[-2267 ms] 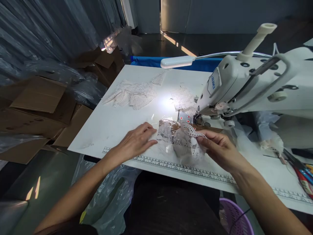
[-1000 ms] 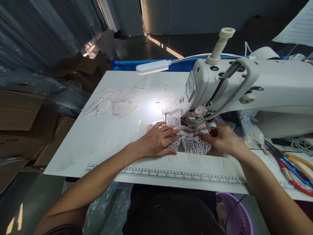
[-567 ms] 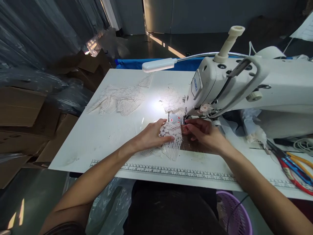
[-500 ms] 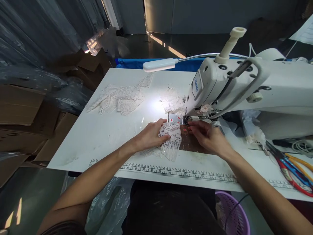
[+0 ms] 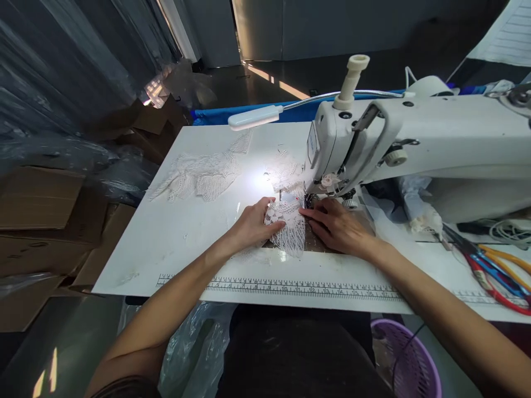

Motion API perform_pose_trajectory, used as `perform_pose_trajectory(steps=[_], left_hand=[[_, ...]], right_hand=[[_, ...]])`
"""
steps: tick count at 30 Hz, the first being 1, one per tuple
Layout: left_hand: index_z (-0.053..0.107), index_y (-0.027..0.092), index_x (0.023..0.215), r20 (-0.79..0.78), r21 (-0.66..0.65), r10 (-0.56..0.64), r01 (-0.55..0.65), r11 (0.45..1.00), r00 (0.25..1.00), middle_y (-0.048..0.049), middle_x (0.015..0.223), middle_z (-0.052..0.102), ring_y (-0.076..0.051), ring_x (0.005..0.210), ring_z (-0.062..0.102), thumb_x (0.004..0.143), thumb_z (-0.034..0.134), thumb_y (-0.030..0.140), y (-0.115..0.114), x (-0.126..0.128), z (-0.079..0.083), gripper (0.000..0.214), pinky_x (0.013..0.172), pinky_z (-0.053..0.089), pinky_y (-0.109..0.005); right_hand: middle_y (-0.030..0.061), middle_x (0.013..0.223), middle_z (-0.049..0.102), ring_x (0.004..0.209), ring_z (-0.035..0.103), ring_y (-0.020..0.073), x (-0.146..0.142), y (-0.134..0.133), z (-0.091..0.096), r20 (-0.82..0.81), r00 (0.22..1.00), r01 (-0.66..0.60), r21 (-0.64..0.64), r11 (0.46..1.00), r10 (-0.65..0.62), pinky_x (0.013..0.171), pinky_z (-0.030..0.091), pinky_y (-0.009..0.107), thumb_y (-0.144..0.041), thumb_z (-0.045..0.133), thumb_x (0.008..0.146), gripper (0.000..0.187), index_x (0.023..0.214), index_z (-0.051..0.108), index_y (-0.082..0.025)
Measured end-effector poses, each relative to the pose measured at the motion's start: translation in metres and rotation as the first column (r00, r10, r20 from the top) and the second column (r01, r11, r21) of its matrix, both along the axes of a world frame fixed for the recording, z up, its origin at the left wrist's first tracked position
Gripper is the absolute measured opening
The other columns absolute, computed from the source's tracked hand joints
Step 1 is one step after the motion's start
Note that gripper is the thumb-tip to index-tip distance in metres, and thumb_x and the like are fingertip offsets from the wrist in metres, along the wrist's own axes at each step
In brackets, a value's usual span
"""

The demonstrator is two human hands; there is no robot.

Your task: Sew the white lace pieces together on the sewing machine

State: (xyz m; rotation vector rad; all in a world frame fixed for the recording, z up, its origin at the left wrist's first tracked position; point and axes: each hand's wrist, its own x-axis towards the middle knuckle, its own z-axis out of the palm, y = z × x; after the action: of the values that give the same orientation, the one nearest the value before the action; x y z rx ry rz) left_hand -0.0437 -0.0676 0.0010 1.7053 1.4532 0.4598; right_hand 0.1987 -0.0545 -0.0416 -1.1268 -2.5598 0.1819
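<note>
A white lace piece lies on the sewing machine's bed, just left of the needle area. My left hand rests on its left side, thumb and forefinger spread apart over the lace; the other fingers are partly hidden. At the lace's right edge, my right hand has its forefinger and thumb closed on the border, close below the presser foot. The white sewing machine stands over this spot. Another lace part lies behind the foot, partly hidden by the machine head.
More lace lies at the table's left rear. A lit lamp hangs over the white table. Scissors lie at right. A printed ruler runs along the front edge; a purple basket stands below. Cardboard boxes are at left.
My right hand has moved from beside the needle area to the lace's right edge, covering the brown patch more. My left hand stays on the lace. The camera view has shifted slightly.
</note>
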Motion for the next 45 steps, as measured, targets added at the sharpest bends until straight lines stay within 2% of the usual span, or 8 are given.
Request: perform_pose_trajectory(steps=[8, 17, 22, 26, 30, 37, 40, 45], left_hand=[[0.047, 0.017, 0.136, -0.053, -0.032, 0.073, -0.075, 0.997, 0.996, -0.0034, 0.081, 0.063, -0.018, 0.072, 0.062, 0.080, 0.070, 0.050, 0.010, -0.003, -0.008, 0.069, 0.061, 0.047, -0.029], [0.042, 0.018, 0.138, 0.050, -0.094, 0.128, -0.123, 0.988, 0.991, -0.0072, 0.092, 0.071, -0.018, 0.070, 0.066, 0.075, 0.077, 0.044, 0.009, 0.003, -0.011, 0.076, 0.056, 0.052, -0.028], [0.047, 0.017, 0.135, -0.027, -0.040, 0.091, -0.092, 0.995, 0.995, -0.0063, 0.088, 0.069, -0.019, 0.074, 0.065, 0.076, 0.074, 0.048, 0.007, 0.001, -0.006, 0.073, 0.059, 0.051, -0.028], [0.046, 0.017, 0.136, 0.010, -0.069, 0.097, -0.096, 0.993, 0.995, -0.0065, 0.091, 0.070, -0.018, 0.075, 0.066, 0.078, 0.073, 0.044, 0.006, 0.001, -0.003, 0.070, 0.060, 0.052, -0.028], [0.049, 0.017, 0.133, -0.006, -0.050, 0.120, -0.120, 0.992, 0.993, -0.0055, 0.087, 0.070, -0.017, 0.073, 0.066, 0.076, 0.075, 0.040, 0.005, 0.004, 0.000, 0.067, 0.057, 0.051, -0.026], [0.048, 0.018, 0.131, 0.060, -0.075, 0.122, -0.118, 0.990, 0.991, -0.0069, 0.092, 0.072, -0.020, 0.077, 0.070, 0.075, 0.076, 0.042, 0.004, 0.004, -0.005, 0.068, 0.061, 0.056, -0.029], [0.046, 0.018, 0.133, 0.052, -0.073, 0.119, -0.115, 0.991, 0.992, -0.0073, 0.092, 0.072, -0.021, 0.079, 0.070, 0.074, 0.077, 0.046, 0.005, 0.002, -0.008, 0.072, 0.061, 0.056, -0.030], [0.046, 0.017, 0.135, 0.071, -0.092, 0.107, -0.100, 0.991, 0.992, -0.0067, 0.092, 0.071, -0.021, 0.082, 0.069, 0.070, 0.082, 0.043, 0.008, -0.001, -0.004, 0.079, 0.065, 0.056, -0.030]], right_hand=[[0.0167, 0.113, 0.059, 0.100, 0.058, 0.0273, 0.005, -0.004, -0.005, -0.200, 0.980, 0.007, -0.055, 0.998, -0.018, 0.086, 0.052, 0.045, -0.030, 0.041, 0.097, 0.039, 0.127, 0.060, -0.015], [0.0162, 0.113, 0.058, 0.104, 0.054, 0.0298, 0.004, -0.008, -0.007, -0.133, 0.991, 0.024, -0.044, 0.999, -0.030, 0.088, 0.049, 0.050, -0.026, 0.042, 0.094, 0.037, 0.123, 0.064, -0.018], [0.0154, 0.117, 0.057, 0.107, 0.052, 0.0288, 0.004, -0.008, -0.009, -0.112, 0.993, 0.017, -0.068, 0.998, -0.024, 0.093, 0.047, 0.049, -0.026, 0.041, 0.095, 0.037, 0.125, 0.061, -0.018], [0.0161, 0.118, 0.057, 0.106, 0.052, 0.0294, 0.001, -0.010, -0.004, -0.019, 0.999, 0.025, -0.074, 0.997, -0.027, 0.087, 0.048, 0.048, -0.028, 0.035, 0.098, 0.043, 0.137, 0.051, -0.020], [0.0185, 0.120, 0.056, 0.103, 0.053, 0.0320, -0.011, -0.010, 0.008, 0.194, 0.978, 0.089, -0.030, 0.996, -0.082, 0.078, 0.048, 0.045, -0.028, 0.033, 0.098, 0.049, 0.146, 0.040, -0.023], [0.0234, 0.126, 0.053, 0.108, 0.052, 0.0356, -0.030, -0.008, 0.024, 0.403, 0.899, 0.210, -0.054, 0.976, -0.171, 0.076, 0.047, 0.044, -0.021, 0.034, 0.095, 0.052, 0.147, 0.039, -0.016], [0.0225, 0.120, 0.056, 0.103, 0.055, 0.0333, -0.022, -0.007, 0.021, 0.319, 0.939, 0.156, -0.064, 0.986, -0.128, 0.077, 0.047, 0.044, -0.021, 0.033, 0.095, 0.052, 0.145, 0.041, -0.016], [0.0145, 0.105, 0.062, 0.080, 0.059, 0.0216, 0.003, 0.000, 0.009, 0.008, 0.998, 0.062, -0.128, 0.990, -0.062, 0.066, 0.048, 0.033, -0.025, 0.029, 0.097, 0.048, 0.141, 0.048, -0.019]])
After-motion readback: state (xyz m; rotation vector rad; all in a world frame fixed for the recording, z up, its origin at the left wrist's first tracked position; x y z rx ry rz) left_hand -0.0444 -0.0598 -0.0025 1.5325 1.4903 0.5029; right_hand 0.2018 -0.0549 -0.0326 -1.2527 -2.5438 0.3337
